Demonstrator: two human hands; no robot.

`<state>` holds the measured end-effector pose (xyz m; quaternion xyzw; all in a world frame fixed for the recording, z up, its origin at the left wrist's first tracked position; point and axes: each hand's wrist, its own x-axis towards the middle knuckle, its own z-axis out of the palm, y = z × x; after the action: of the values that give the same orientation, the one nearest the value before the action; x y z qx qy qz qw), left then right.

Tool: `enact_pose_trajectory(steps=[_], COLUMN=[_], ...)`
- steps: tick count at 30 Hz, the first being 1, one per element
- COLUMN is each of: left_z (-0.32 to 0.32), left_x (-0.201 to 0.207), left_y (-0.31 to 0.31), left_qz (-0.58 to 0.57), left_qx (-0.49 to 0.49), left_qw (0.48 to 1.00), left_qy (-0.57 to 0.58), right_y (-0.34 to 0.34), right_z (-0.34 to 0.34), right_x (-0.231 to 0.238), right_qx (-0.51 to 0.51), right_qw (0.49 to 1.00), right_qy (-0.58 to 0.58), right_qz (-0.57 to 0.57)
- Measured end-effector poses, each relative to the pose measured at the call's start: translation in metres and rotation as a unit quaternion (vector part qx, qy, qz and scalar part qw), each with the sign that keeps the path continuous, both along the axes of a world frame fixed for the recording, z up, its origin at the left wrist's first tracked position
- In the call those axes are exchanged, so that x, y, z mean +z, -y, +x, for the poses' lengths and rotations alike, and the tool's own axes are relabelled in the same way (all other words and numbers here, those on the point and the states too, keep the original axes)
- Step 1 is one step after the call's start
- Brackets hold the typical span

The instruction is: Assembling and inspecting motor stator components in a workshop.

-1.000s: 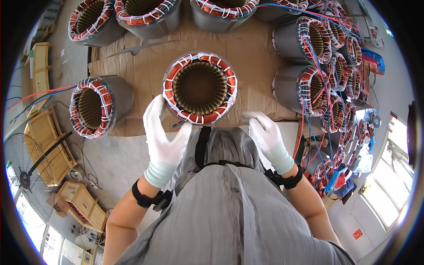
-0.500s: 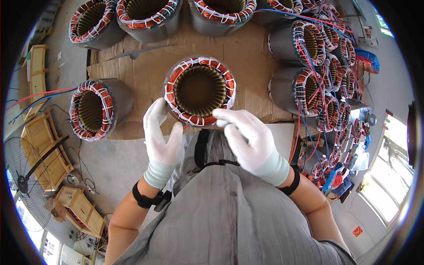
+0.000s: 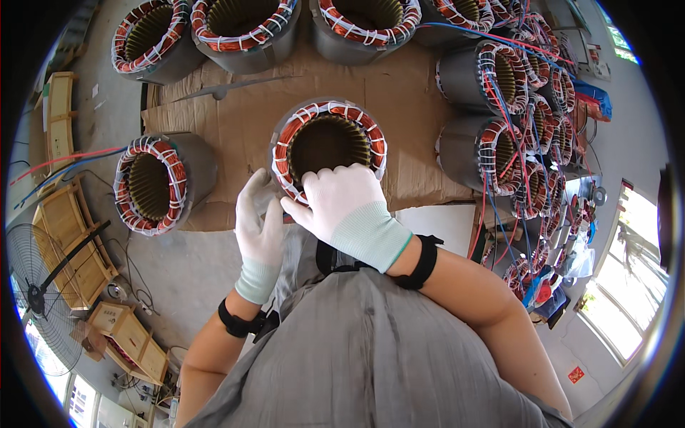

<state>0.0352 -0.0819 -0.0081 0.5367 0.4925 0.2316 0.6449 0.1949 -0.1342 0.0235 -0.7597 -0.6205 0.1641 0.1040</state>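
A motor stator (image 3: 283, 152) stands upright in front of me, its orange copper windings laced with white cord around a dark, slotted bore. My right hand (image 3: 347, 200), in a white glove with a pale green cuff, lies across the near rim. Its fingers curl over the winding toward the bore, fingertips hidden, while the thumb stays outside at the near left. Beside the stator's near left side, my gloved left hand (image 3: 257, 228) is open, thumb apart from the fingers. Its fingertips are close to the housing; whether they touch I cannot tell.
Brown cardboard (image 3: 399, 135) covers the bench. Another stator (image 3: 196, 167) with red and blue leads sits at the left. More stators line the far edge, and several with trailing wires (image 3: 492, 207) crowd the right. A fan (image 3: 36, 292) and wooden crates (image 3: 71, 235) stand lower left.
My right hand has moved left from the near right rim and now curls over the near rim. My left hand stays beside the stator. The whole view has shifted slightly.
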Motion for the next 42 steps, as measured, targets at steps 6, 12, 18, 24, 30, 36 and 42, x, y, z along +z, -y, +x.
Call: enact_pose_trajectory(steps=[6, 12, 18, 24, 30, 36, 42], left_z=[-0.003, 0.008, 0.028, 0.025, 0.021, 0.02, 0.017], left_x=[-0.034, -0.047, -0.048, -0.046, 0.01, 0.01, 0.019], left_y=[-0.001, -0.003, 0.001, -0.002, -0.027, -0.019, -0.018], left_qz=[-0.052, -0.174, -0.384, -0.159, 0.227, 0.29, 0.39], left_qx=[0.017, 0.018, 0.045, 0.084, -0.066, -0.123, -0.216], left_qw=[0.998, 0.984, 0.91, 0.984, 0.965, 0.945, 0.888], left_qy=[-0.01, 0.04, 0.148, 0.012, -0.113, -0.086, -0.111], right_y=[0.0, 0.002, 0.006, -0.003, -0.001, 0.018, 0.226], right_z=[0.011, 0.042, 0.08, 0.068, 0.009, 0.02, 0.047], right_x=[-0.001, 0.012, 0.02, 0.026, -0.009, 0.026, 0.029], right_qx=[0.04, 0.02, -0.043, -0.014, 0.026, 0.044, -0.356], right_qw=[0.998, 0.996, 0.986, 0.983, 0.995, 0.989, 0.876], right_qy=[-0.012, -0.071, -0.15, -0.168, -0.094, -0.142, -0.272], right_qz=[0.053, 0.043, 0.051, 0.08, -0.012, 0.022, 0.176])
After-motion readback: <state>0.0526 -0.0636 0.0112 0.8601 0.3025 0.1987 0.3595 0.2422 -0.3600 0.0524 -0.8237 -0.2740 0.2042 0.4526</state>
